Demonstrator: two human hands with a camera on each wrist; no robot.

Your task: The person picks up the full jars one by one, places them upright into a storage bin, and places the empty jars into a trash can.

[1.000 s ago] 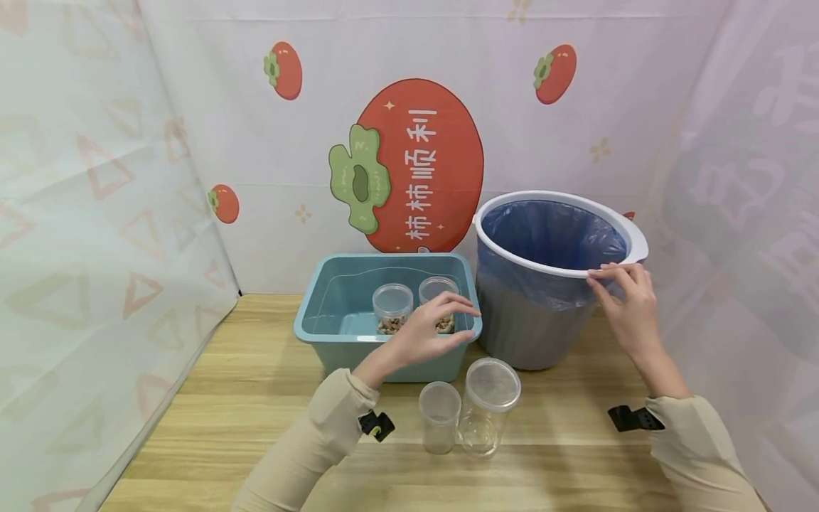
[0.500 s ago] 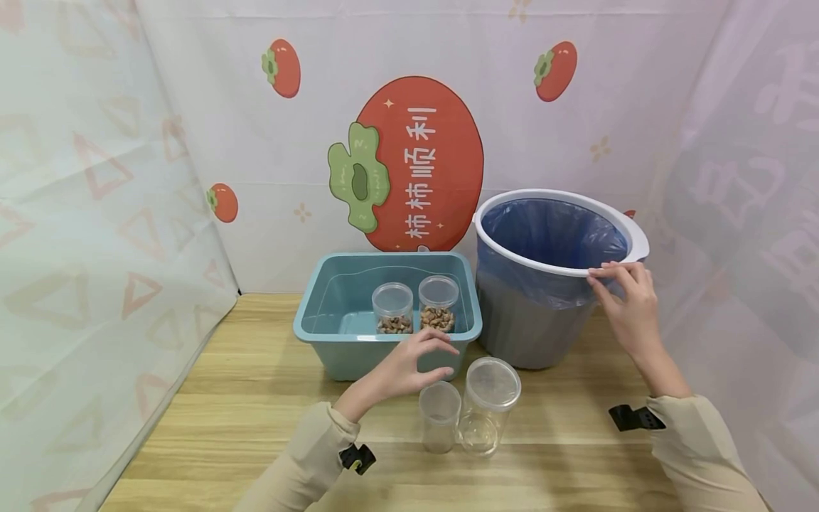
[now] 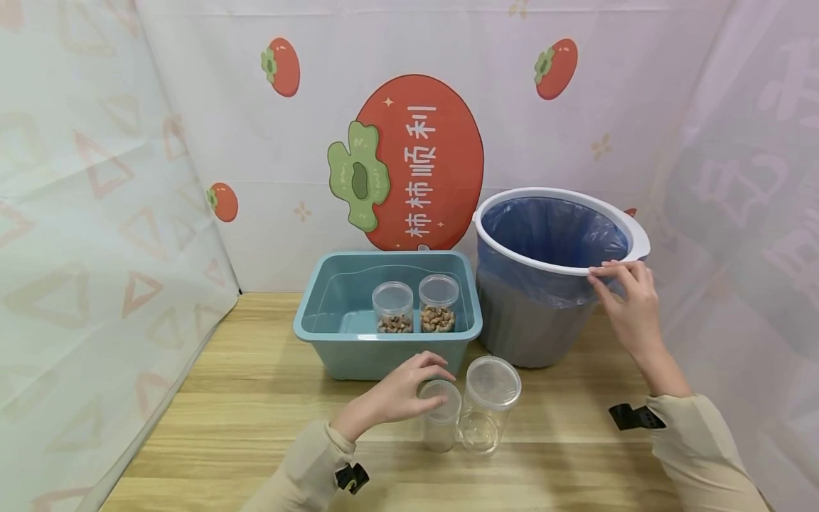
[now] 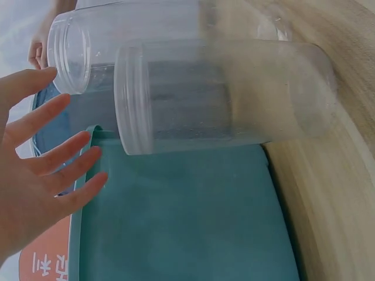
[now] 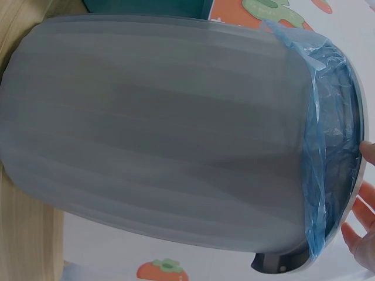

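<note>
My left hand (image 3: 398, 395) hovers with fingers spread at the lid of the smaller clear jar (image 3: 440, 431); in the left wrist view the fingertips stand a little apart from this jar (image 4: 193, 96). Close against it on its right is a wider, taller clear jar (image 3: 491, 398). Both stand upright with lids on and look empty. Over at the right, my right hand (image 3: 633, 313) pinches the white rim of a grey trash can (image 3: 525, 323) between thumb and fingers. A blue liner bag (image 5: 328, 129) folds over that rim.
Behind the jars sits a teal basin (image 3: 384, 363) holding two lidded jars, a left jar (image 3: 393, 306) and a right jar (image 3: 439, 302), both with brown nuts inside. The trash can stands directly right of the basin. A printed curtain (image 3: 269, 213) encloses the wooden table (image 3: 211, 427).
My left hand has drawn back from over the basin's front edge, down to the smaller clear jar, uncovering the right nut jar. My right hand has stayed at the trash can's rim.
</note>
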